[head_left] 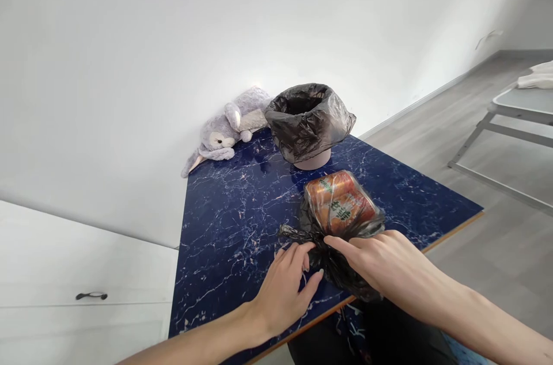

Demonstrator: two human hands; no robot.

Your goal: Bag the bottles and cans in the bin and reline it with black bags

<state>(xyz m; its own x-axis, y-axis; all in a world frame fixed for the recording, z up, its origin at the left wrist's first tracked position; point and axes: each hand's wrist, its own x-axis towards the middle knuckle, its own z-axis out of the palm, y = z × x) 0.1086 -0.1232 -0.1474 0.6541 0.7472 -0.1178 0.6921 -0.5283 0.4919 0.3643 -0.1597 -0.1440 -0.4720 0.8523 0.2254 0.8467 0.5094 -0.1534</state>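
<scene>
A black plastic bag point(332, 264) lies near the front edge of the dark blue marble-patterned table point(228, 209), with an orange packet point(339, 201) showing through its stretched film. My left hand point(285, 287) pinches the twisted neck of the bag, fingers curled on it. My right hand point(380, 261) rests on the bag from the right, its index finger and thumb gripping the same bunched plastic. The two hands nearly touch over the knot area.
A small bin lined with a black bag point(307, 120) stands open at the back of the table. A grey plush toy point(228, 129) lies against the white wall. A white drawer unit point(86, 284) sits left; a folding table frame point(510, 123) stands far right.
</scene>
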